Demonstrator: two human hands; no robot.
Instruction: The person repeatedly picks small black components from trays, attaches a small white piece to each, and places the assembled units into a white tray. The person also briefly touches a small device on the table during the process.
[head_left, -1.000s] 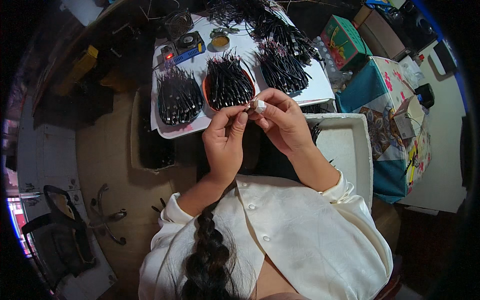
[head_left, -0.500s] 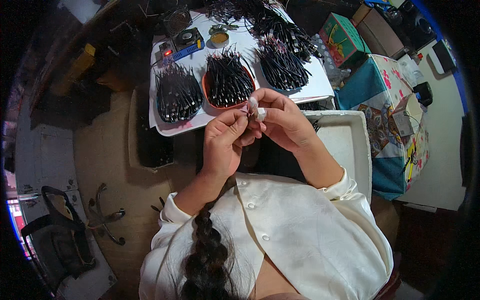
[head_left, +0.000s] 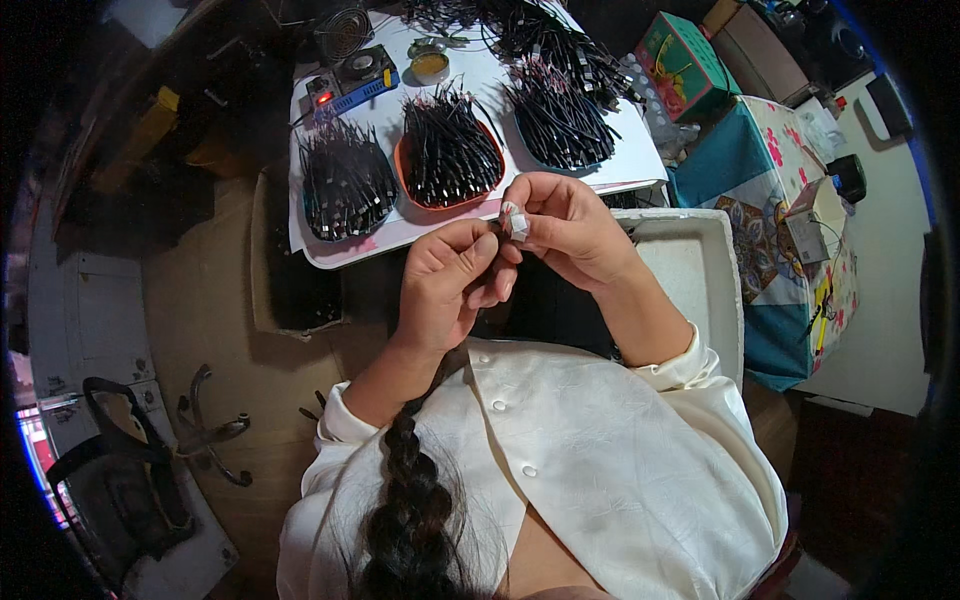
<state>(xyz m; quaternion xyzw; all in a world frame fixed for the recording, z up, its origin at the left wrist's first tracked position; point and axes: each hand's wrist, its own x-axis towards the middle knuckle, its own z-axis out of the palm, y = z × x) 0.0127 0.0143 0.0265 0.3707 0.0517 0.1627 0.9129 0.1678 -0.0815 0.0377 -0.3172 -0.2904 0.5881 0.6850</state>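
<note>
Taped white piece (head_left: 513,220) pinched between fingers (head_left: 487,262) of both hands

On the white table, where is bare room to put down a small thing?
Free: the table's right front corner beside the right cable pile, and the strip between orange tray and that pile. Crowded: the left tray and the far edge with the tangled cables.

The small white piece (head_left: 514,221) pinched between the left hand (head_left: 447,283) and right hand (head_left: 565,228) is mostly covered by fingertips, too small to identify. The 3 heaps of black cables (head_left: 450,155) blur into tangles, single strands unreadable. The rear cable pile (head_left: 520,25) is cut off at the top edge. The picture's rim is dark.
</note>
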